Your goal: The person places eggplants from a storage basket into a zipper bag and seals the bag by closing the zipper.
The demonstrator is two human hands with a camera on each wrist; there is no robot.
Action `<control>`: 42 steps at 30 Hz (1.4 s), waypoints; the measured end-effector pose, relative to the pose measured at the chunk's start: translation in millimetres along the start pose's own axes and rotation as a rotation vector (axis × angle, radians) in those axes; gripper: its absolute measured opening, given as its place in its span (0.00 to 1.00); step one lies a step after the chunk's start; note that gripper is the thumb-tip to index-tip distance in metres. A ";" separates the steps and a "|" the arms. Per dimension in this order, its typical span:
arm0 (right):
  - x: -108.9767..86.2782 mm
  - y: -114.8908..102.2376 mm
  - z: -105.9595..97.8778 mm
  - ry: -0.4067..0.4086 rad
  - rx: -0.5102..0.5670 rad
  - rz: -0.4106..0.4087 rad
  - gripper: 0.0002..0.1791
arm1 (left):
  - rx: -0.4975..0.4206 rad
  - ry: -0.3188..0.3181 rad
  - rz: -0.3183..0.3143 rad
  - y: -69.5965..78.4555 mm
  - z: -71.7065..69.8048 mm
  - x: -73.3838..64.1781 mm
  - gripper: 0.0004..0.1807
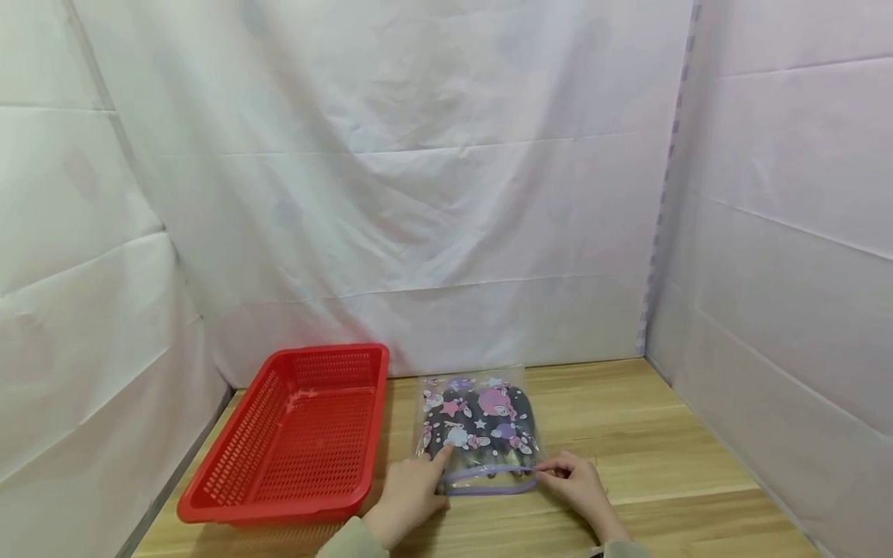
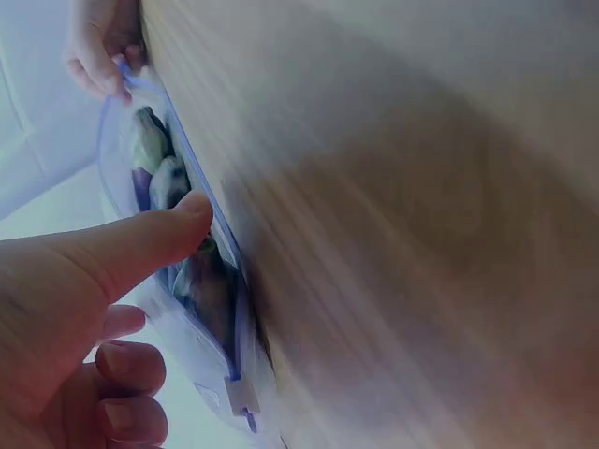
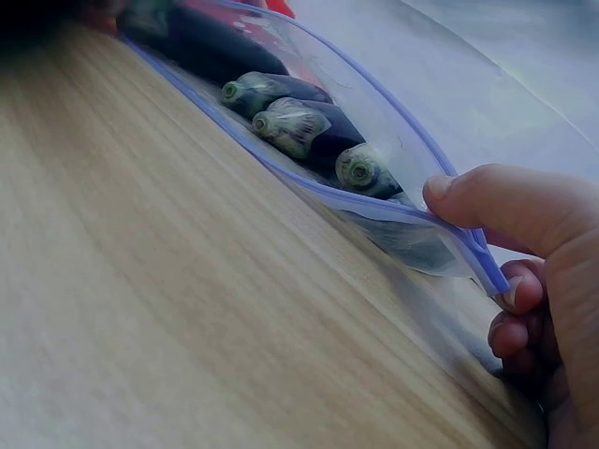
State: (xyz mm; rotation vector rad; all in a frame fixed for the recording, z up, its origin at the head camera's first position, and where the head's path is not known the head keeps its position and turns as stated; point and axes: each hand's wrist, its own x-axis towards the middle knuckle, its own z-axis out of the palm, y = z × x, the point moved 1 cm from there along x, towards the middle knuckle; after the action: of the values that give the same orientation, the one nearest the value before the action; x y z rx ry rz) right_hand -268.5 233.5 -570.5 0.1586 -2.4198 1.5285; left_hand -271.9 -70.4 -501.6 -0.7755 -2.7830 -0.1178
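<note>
A clear zip bag (image 1: 480,425) printed with pink, purple and white cartoon figures lies flat on the table. Its mouth, edged in purple zip strip (image 1: 488,490), gapes toward me. Several dark eggplants (image 3: 290,129) lie inside, stem ends at the opening. My right hand (image 1: 577,484) pinches the mouth's right corner between thumb and fingers. At the bag's left front is my left hand (image 1: 410,492), index finger stretched over the bag. Its straight thumb (image 2: 140,245) overlaps the mouth and eggplants in the left wrist view, other fingers bent. A slider (image 2: 241,395) sits at the strip's left end.
A red plastic basket (image 1: 375,434) with slotted walls stands left of the bag, close to my left forearm. The wood-grain table (image 1: 663,442) extends to the right. White cloth (image 1: 418,201) hangs behind and along both sides.
</note>
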 end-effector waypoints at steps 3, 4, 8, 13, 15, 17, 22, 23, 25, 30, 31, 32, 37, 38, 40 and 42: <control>-0.8 0.7 3.8 -0.006 -0.001 0.011 0.08 | 0.005 -0.005 -0.007 -3.9 3.1 1.8 0.44; -1.3 1.1 4.8 -0.007 0.000 0.012 0.08 | 0.004 -0.006 -0.010 -4.6 3.5 2.3 0.43; -3.2 1.9 7.7 -0.014 -0.001 0.027 0.08 | 0.012 0.011 -0.016 -7.0 4.6 4.2 0.42; -3.7 1.1 11.8 -0.036 -0.010 0.047 0.06 | 0.011 0.031 -0.048 -11.1 9.3 3.5 0.43; -3.9 1.2 13.8 -0.039 -0.006 0.043 0.06 | -0.010 0.026 -0.061 -13.0 10.7 0.0 0.45; -4.9 1.8 15.3 -0.030 -0.010 0.032 0.06 | -0.027 0.023 -0.058 -14.0 10.6 -5.1 0.46; -6.9 2.5 10.9 0.005 -0.016 0.000 0.07 | -0.052 0.044 -0.009 -12.3 5.0 -17.4 0.46; -6.9 2.7 9.1 0.013 -0.017 -0.003 0.07 | -0.055 0.058 0.007 -12.1 4.0 -19.4 0.44; -6.1 3.2 5.5 0.029 -0.019 -0.021 0.06 | -0.075 0.080 0.028 -11.9 2.2 -22.9 0.42; -2.0 3.2 -3.6 0.096 -0.039 -0.056 0.06 | -0.185 0.089 0.004 -12.8 3.0 -23.0 0.36; -1.0 2.7 -4.8 0.107 -0.042 -0.059 0.06 | -0.206 0.090 -0.007 -13.3 4.0 -22.2 0.36; -0.1 2.6 -5.6 0.115 -0.047 -0.063 0.06 | -0.222 0.090 -0.017 -13.8 4.6 -21.2 0.35; 2.8 1.4 -4.2 0.099 -0.049 -0.056 0.06 | -0.250 0.129 -0.043 -20.3 7.0 -17.4 0.33; 2.6 1.2 -3.3 0.091 -0.044 -0.056 0.05 | -0.244 0.140 -0.041 -22.1 7.4 -16.7 0.31; 1.2 0.3 -1.3 0.077 -0.040 -0.064 0.05 | -0.226 0.167 -0.030 -25.6 8.6 -16.3 0.30; -1.1 -1.6 1.0 0.073 -0.042 -0.085 0.05 | -0.210 0.189 -0.021 -28.6 10.3 -17.0 0.28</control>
State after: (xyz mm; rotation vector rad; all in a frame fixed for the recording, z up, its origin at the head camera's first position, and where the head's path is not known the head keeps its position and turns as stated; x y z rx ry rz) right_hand -267.3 231.9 -569.8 0.1913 -2.3557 1.4211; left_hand -274.9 -101.8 -516.2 -0.7405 -2.6265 -0.4685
